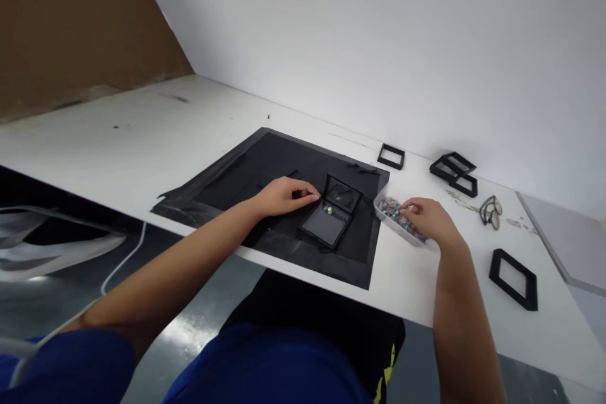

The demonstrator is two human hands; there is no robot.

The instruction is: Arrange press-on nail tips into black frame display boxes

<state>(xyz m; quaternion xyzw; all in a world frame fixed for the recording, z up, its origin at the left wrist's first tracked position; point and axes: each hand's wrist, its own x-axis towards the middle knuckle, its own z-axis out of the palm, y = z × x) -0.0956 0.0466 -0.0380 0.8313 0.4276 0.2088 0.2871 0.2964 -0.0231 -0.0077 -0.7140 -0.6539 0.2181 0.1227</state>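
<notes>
An opened black display frame (326,227) with clear film panels lies on the black mat (298,154), its lid leaning up at the back. A small shiny piece with a yellow-green spot (329,209) rests on the film near the hinge. My left hand (287,196) has thumb and forefinger closed at the frame's left hinge corner. On the right, a clear plastic tub (400,225) holds many small mixed trinkets. My right hand (426,218) reaches over its rim, fingers pinched among the pieces; whatever lies between the fingertips is too small to name.
Several black frames (453,172) stand by the wall, with one (391,156) behind the mat and another (514,279) at the right. Glasses (491,211) lie beside scattered small packets. The white table's (303,267) front edge runs close to my body.
</notes>
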